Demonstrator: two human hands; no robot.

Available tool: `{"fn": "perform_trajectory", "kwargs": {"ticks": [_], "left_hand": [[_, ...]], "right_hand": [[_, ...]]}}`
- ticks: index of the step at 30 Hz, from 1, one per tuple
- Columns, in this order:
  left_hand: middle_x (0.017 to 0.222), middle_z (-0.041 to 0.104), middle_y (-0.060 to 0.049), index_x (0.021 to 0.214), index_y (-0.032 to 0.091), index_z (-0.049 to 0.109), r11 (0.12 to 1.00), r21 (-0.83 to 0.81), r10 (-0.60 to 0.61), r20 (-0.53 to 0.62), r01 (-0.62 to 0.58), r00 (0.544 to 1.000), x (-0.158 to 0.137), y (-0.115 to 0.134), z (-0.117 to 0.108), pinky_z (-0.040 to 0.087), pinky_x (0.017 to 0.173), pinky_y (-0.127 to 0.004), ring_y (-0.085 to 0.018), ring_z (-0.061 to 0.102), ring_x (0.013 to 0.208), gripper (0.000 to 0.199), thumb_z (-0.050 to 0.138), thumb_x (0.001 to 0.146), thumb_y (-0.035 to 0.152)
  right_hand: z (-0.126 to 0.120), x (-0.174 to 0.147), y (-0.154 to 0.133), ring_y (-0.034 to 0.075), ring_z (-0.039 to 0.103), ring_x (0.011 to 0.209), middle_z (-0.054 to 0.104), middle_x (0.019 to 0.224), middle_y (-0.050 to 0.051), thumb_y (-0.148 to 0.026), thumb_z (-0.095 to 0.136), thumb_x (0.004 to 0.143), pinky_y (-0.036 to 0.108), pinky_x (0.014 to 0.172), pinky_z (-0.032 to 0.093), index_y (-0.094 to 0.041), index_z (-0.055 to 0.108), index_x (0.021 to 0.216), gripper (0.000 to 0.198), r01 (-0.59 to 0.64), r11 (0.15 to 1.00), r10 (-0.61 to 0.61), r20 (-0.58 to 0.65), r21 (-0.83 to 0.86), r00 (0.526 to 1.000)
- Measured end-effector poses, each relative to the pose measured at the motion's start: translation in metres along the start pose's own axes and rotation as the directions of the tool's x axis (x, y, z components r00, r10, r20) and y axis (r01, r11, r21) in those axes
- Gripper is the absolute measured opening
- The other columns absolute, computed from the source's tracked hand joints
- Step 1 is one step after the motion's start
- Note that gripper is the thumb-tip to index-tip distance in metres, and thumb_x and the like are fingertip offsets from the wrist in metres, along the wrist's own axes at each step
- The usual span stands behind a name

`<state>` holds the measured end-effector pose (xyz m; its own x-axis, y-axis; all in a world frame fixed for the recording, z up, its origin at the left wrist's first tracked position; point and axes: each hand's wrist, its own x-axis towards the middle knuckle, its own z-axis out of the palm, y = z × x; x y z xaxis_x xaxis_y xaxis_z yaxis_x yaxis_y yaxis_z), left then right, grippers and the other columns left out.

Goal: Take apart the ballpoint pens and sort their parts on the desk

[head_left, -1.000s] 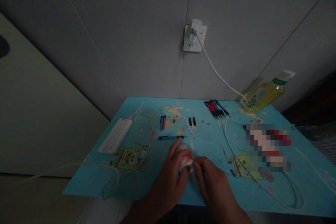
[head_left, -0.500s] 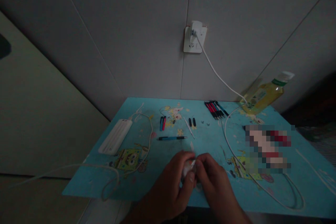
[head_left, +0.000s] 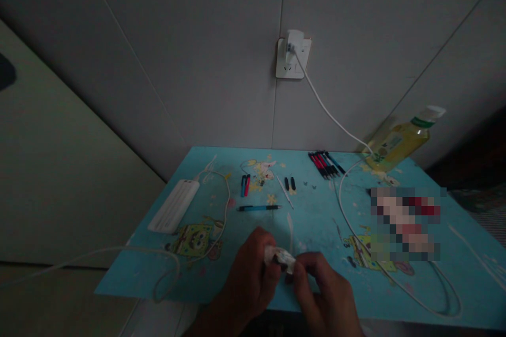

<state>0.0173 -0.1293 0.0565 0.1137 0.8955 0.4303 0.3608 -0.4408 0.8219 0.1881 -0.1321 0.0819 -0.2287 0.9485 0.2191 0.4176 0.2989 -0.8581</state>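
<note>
My left hand (head_left: 255,268) and my right hand (head_left: 326,289) meet above the front of the table. Between them is a small, crumpled, whitish translucent piece (head_left: 290,260), perhaps a plastic wrapper, with something dark under it. The left fingers are closed on one end, and the right thumb and fingers pinch the other. Just beyond the hands lies a blue pen with a black grip (head_left: 259,208). Past it are short blue and red pen parts (head_left: 245,185), a thin white stick (head_left: 284,191), two black sleeve-like pieces (head_left: 290,184) and tiny grey bits (head_left: 310,185).
Several red, blue and black pens (head_left: 324,165) lie side by side near the wall. A white power bank (head_left: 174,205) sits left with a cable. At right stand a bottle of yellow liquid (head_left: 403,142) and a blurred-out patch. A white cable (head_left: 328,110) runs from the wall socket (head_left: 292,58).
My hands have drawn slightly apart, the right one moving down and right. The whitish piece, mostly covered before, now stretches between them.
</note>
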Motion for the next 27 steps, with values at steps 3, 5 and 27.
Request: {"fn": "perform_trajectory", "kwargs": {"ticks": [3,5,27], "left_hand": [[0.083,0.046,-0.001,0.103,0.022,0.043,0.999,0.029,0.024,0.022,-0.025,0.999,-0.001,-0.005,0.001,0.037,0.058,-0.027,-0.015,0.046,0.064,0.033,0.041,0.094,0.053],[0.085,0.047,-0.002,0.104,0.022,0.042,0.998,0.051,0.030,0.082,-0.035,0.996,-0.002,-0.007,0.003,0.038,0.060,-0.028,-0.015,0.047,0.066,0.037,0.044,0.091,0.057],[0.101,0.056,-0.011,0.083,0.018,0.051,0.911,0.348,0.221,0.040,-0.221,0.974,-0.003,0.010,-0.002,0.049,0.073,-0.032,-0.020,0.058,0.086,0.007,0.058,0.081,0.019]], "right_hand": [[-0.004,0.001,0.001,0.013,0.064,0.066,0.065,0.077,0.000,-0.027,0.050,0.093,0.021,0.062,0.051,-0.021,0.056,0.091,0.008,0.092,0.994,-0.091,0.019,-0.053,0.996],[-0.009,0.006,0.000,0.015,0.066,0.077,0.067,0.089,0.003,-0.025,0.055,0.090,0.021,0.067,0.052,-0.021,0.057,0.107,0.018,0.121,0.992,-0.118,0.082,-0.038,0.990],[-0.010,0.011,0.022,0.019,0.068,0.085,0.072,0.099,0.005,-0.038,0.058,0.091,0.028,0.074,0.052,-0.023,0.065,0.112,0.026,-0.173,0.982,0.187,-0.324,0.072,0.928]]}}
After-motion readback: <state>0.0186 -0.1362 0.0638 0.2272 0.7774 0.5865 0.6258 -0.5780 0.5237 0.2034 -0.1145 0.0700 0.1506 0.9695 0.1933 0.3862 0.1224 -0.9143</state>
